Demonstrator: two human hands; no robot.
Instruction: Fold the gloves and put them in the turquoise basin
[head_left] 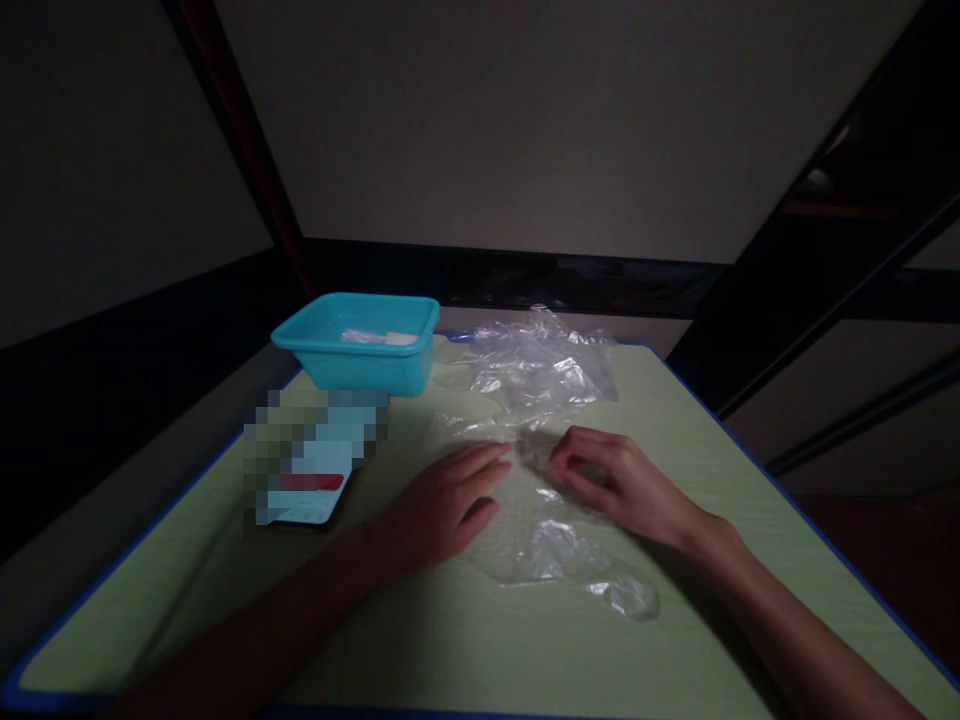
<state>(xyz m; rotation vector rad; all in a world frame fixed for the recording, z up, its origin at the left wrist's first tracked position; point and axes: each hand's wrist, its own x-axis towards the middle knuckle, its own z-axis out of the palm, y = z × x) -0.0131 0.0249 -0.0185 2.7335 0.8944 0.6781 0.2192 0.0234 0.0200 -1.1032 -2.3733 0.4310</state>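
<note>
Head view: left hand (442,505) spread over clear plastic (559,555), right hand (637,488) pinching it; turquoise basin (364,369) near far-left corner of table (480,650).

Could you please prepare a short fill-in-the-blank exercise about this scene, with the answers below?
1. The hand nearer the phone is the ____ one.
2. The crinkled, see-through material by the right hand is ____.
3. The table bearing the basin has an edge coloured ____.

Missing words: left; plastic; blue

Clear, wrinkled plastic film (551,550) lies spread on the green table (420,640), a crumpled plastic heap (555,365) beyond.
</note>
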